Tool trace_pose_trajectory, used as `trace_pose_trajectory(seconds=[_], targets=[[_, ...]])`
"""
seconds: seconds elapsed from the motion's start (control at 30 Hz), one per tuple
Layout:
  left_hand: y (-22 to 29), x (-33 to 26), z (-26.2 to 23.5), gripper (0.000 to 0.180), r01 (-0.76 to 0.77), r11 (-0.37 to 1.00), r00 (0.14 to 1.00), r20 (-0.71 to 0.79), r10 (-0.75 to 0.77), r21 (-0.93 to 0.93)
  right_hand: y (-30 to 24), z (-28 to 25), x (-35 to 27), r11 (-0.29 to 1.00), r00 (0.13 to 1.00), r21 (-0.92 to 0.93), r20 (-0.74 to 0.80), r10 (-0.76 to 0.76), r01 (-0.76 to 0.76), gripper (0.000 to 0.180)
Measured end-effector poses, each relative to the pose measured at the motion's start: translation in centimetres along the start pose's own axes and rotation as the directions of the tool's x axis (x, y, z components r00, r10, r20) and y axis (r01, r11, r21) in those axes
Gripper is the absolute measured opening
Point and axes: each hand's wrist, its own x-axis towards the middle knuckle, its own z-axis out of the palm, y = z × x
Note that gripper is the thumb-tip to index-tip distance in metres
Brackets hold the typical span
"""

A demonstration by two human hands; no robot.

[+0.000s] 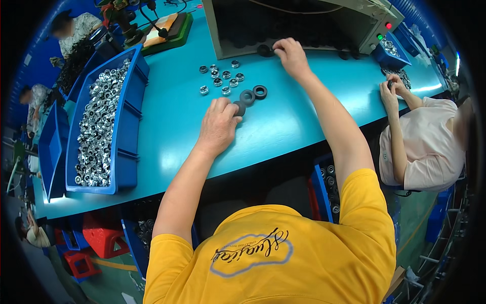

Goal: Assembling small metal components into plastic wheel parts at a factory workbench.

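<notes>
My left hand (217, 125) rests on the turquoise table with its fingers closed at the edge of a dark rubber ring (240, 108). Two more rings, a grey-black ring (247, 97) and a black ring (259, 91), line up beyond it. Further off, my right hand (292, 55) reaches to the mouth of a grey metal box (218, 35). Its fingers are bent together beside a black ring (264, 50); what lies between the fingertips is hidden. Several small shiny metal wheels (226, 90) stand on the table ahead of my left hand.
On the left, a long blue bin (132, 109) is full of metal wheels. Dark rings lie inside the shadowed box, which carries red and green lights (388, 26). A co-worker (425, 142) sits at the right, handling a small dark part near another blue bin (400, 62).
</notes>
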Motion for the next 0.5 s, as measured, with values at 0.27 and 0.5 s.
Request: trace_pose_trajectory(seconds=[0.27, 0.5], targets=[[-0.7, -0.2, 0.0, 0.025, 0.066, 0.994, 0.995, -0.064, -0.071, -0.081, -7.5, -3.3, -3.2, 0.972, 0.944, 0.185, 0.269, -0.191, 0.144, 0.017], [-0.6, -0.3, -0.2, 0.026, 0.083, 0.996, 0.996, -0.035, -0.084, -0.030, -9.8, -2.9, -7.8, 0.982, 0.952, 0.188, 0.293, -0.092, 0.037, 0.017]])
